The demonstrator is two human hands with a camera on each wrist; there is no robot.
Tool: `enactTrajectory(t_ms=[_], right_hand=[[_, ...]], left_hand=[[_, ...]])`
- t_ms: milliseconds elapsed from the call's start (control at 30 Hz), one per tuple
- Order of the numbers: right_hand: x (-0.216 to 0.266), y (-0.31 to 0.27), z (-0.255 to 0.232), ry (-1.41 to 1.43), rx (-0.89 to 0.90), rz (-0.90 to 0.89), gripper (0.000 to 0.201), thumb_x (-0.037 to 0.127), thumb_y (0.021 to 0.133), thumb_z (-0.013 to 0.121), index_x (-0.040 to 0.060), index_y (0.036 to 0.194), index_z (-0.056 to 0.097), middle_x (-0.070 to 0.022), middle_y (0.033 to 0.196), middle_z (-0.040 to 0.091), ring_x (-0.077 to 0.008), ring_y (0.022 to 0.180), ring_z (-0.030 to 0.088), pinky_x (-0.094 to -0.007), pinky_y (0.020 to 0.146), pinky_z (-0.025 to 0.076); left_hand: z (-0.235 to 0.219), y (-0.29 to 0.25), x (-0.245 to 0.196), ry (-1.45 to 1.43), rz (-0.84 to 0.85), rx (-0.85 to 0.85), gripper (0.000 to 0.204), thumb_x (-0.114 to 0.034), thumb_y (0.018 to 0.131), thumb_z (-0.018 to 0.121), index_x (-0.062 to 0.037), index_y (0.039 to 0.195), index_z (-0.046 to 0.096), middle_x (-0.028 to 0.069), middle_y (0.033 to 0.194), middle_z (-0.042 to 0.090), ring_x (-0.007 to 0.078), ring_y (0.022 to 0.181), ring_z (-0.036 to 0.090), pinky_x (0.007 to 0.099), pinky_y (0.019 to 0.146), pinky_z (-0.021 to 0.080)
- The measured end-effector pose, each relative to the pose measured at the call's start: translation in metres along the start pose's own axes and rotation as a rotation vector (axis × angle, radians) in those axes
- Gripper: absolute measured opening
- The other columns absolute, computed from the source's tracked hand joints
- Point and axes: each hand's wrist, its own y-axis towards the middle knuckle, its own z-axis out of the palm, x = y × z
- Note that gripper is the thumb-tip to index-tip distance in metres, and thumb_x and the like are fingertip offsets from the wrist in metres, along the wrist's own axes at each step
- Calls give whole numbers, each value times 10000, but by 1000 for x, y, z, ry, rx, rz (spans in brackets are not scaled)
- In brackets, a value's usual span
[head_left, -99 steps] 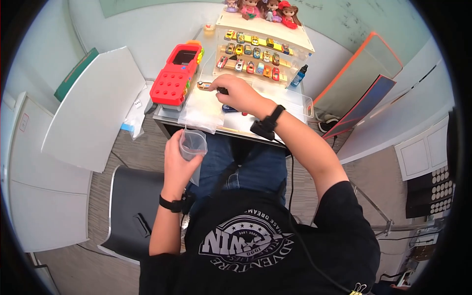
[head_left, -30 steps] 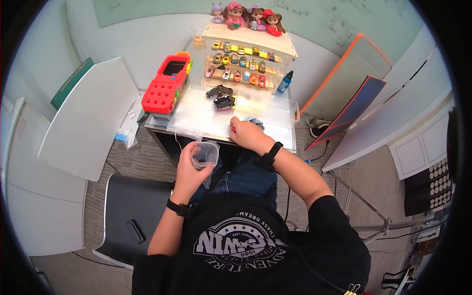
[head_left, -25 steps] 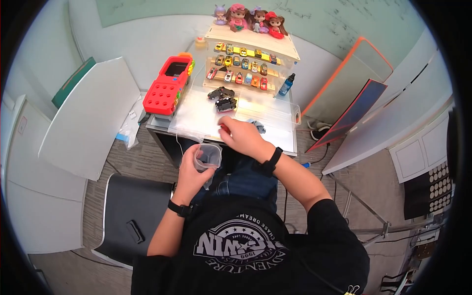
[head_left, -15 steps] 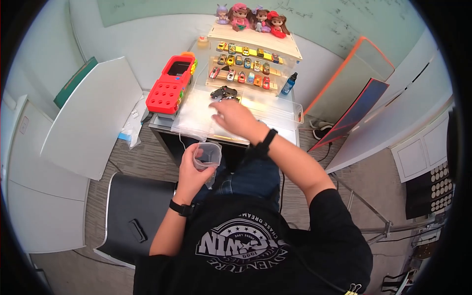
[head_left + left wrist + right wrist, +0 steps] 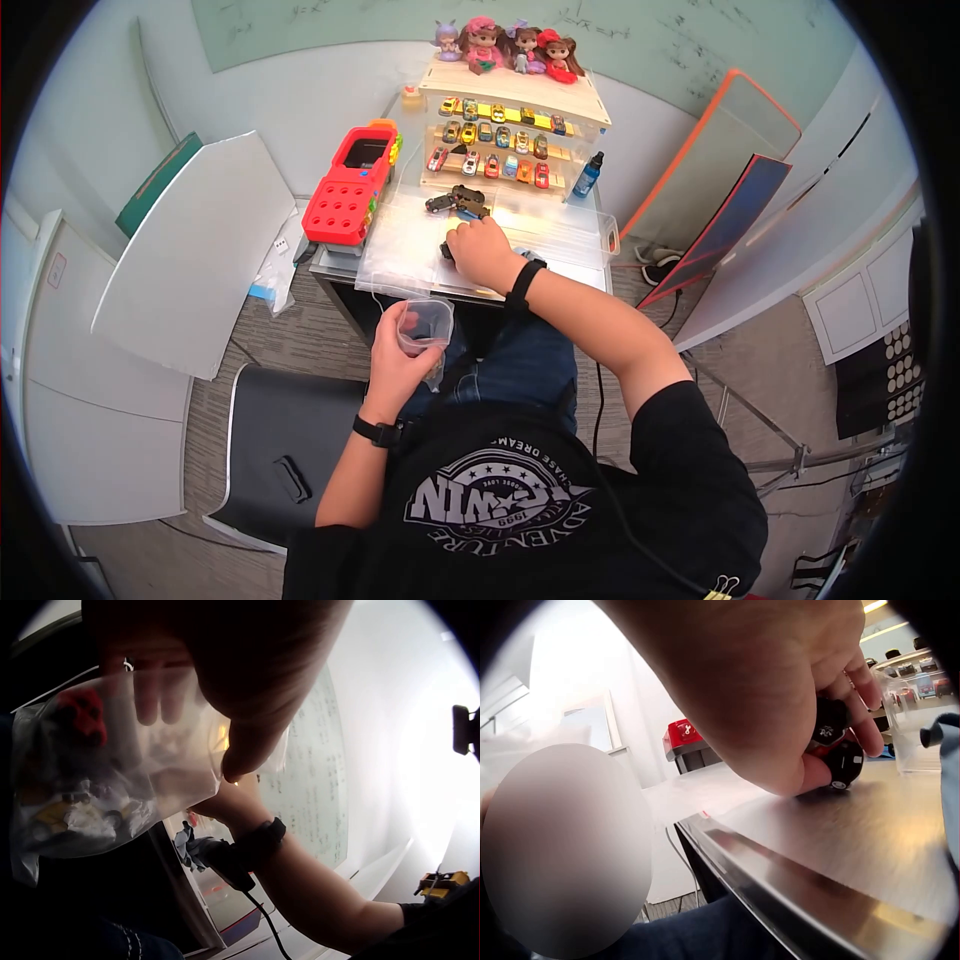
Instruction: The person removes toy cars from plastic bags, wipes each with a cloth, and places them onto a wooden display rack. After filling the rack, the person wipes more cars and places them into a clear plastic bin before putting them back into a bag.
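Observation:
My left hand point(image 5: 397, 362) grips a clear plastic bag point(image 5: 428, 322) below the table's front edge, its mouth spread wide. Inside the bag, in the left wrist view, lie a yellow toy car point(image 5: 56, 819) and a red toy point(image 5: 88, 716). On the tabletop my right hand point(image 5: 485, 252) pinches a small toy car point(image 5: 847, 765) between thumb and fingers; black wheel-like rounds with some red between them show, and the palm hides the rest. Just beyond this hand sits a cluster of dark toy cars point(image 5: 462, 198).
A clear rack point(image 5: 512, 140) of toy cars stands at the back, with dolls point(image 5: 505, 48) on top. A red toy truck point(image 5: 345, 195) is at the left. A clear plastic sheet point(image 5: 395, 262), a blue bottle point(image 5: 588, 175) and a grey-blue cloth point(image 5: 191, 847) are also about.
My right hand moved from the front edge, where red showed in its fingers, over to the dark cars, then back toward me with a black part showing. My left hand still holds the bag.

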Motion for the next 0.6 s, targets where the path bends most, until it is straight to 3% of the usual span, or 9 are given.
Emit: enactTrajectory(t_ms=[100, 233, 300, 333, 400, 433, 500, 600], right_hand=[[-1, -5, 11, -27, -116, -31, 160, 195, 919, 629, 78, 1014, 685, -83, 961, 701, -262, 888, 720, -406, 789, 519], [-2, -9, 3, 79, -69, -2, 211, 188, 909, 645, 44, 1062, 656, -121, 988, 674, -293, 889, 719, -444, 781, 553], [1, -14, -15, 386, -61, 97, 245, 153, 884, 658, 27, 1091, 628, -163, 1010, 642, -353, 896, 701, -473, 796, 571], [1, -17, -26, 382, -57, 92, 245, 153, 884, 658, 27, 1091, 628, -163, 1010, 642, -353, 896, 701, -473, 796, 571], [8, -27, -61, 710, -283, -19, 274, 128, 842, 668, 24, 1092, 626, -184, 1008, 620, -397, 915, 675, -481, 822, 567], [12, -32, -71, 710, -277, -20, 274, 128, 842, 668, 24, 1092, 626, -184, 1008, 620, -397, 915, 675, -481, 822, 567], [16, -42, -88, 785, -221, -253, 284, 138, 822, 672, 30, 1084, 640, -178, 998, 618, -407, 927, 663, -475, 814, 567], [31, -58, -102, 763, 13, -240, 324, 149, 825, 681, 62, 1137, 686, -165, 1037, 657, -389, 942, 686, -467, 832, 572]], left_hand=[[1, 4, 0, 7, -21, -15, 825, -76, 774, 870, -38, 1476, 438, 158, 1325, 576, 242, 1232, 577, 365, 913, 586], [0, 7, -2, 21, -28, -23, 819, -81, 773, 873, -41, 1472, 447, 158, 1330, 577, 240, 1233, 577, 356, 893, 583], [1, 7, -2, 17, -37, -24, 816, -81, 773, 873, -40, 1469, 449, 159, 1331, 577, 239, 1230, 579, 355, 900, 580], [2, 7, -1, 10, -48, -26, 813, -81, 772, 873, -38, 1466, 451, 160, 1333, 578, 238, 1227, 580, 353, 907, 577], [2, 8, 1, 5, -36, -31, 809, -79, 773, 871, -34, 1463, 452, 160, 1339, 577, 239, 1231, 579, 353, 916, 573], [2, 7, 3, 6, -18, -27, 805, -77, 773, 869, -30, 1460, 452, 160, 1344, 576, 240, 1236, 578, 352, 925, 569], [2, 5, 6, 27, -1, -33, 799, -78, 772, 868, -27, 1454, 454, 157, 1340, 583, 239, 1231, 588, 352, 935, 567], [4, 6, -4, 69, 31, -29, 793, -87, 769, 868, -20, 1445, 458, 152, 1325, 599, 237, 1218, 612, 356, 959, 560]])
